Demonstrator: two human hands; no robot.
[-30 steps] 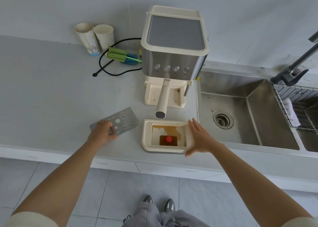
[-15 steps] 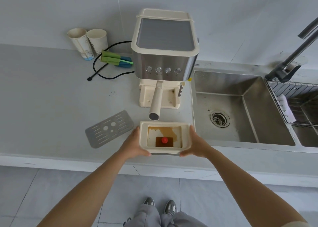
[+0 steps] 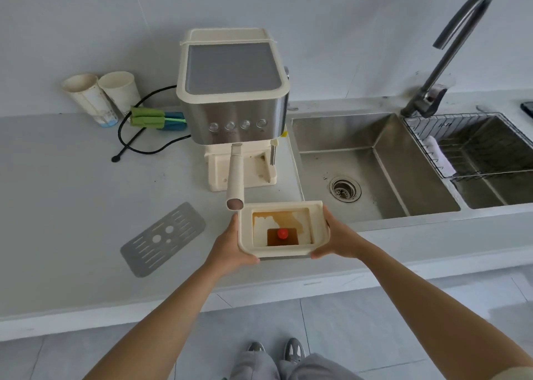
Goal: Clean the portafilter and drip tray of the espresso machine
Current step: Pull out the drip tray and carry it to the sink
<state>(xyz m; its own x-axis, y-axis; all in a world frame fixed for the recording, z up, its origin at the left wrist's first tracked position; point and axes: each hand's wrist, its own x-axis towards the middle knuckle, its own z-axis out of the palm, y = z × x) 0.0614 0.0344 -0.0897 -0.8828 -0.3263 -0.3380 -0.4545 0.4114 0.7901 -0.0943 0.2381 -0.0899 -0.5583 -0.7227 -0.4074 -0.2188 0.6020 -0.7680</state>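
Grey kitchen bench (image 3: 72,206) stretched along the wall as a person stood at its front edge with both arms out. Nearest the camera, the left grip (image 3: 227,244) and right grip (image 3: 336,237) had clamped the two short sides of the cream drip tray (image 3: 278,253), thumbs at its near corners and the other fingers out of sight beneath. A second before, the left had rested on the slotted metal grate (image 3: 163,238), which now lay alone on the bench to the left. The right had hovered flat beside the tray. The tray appeared raised off the bench and roughly level, with brown coffee water pooled round its red float (image 3: 282,233). Just beyond it, the portafilter (image 3: 236,175) sat locked in the espresso machine (image 3: 233,91), handle toward the person, not yet cleaned. To the right, the steel sink (image 3: 375,160) lay just beside the tray. With the grate off and the tray in hand, emptying it there looked the likely next step, and any tilt risked a spill.
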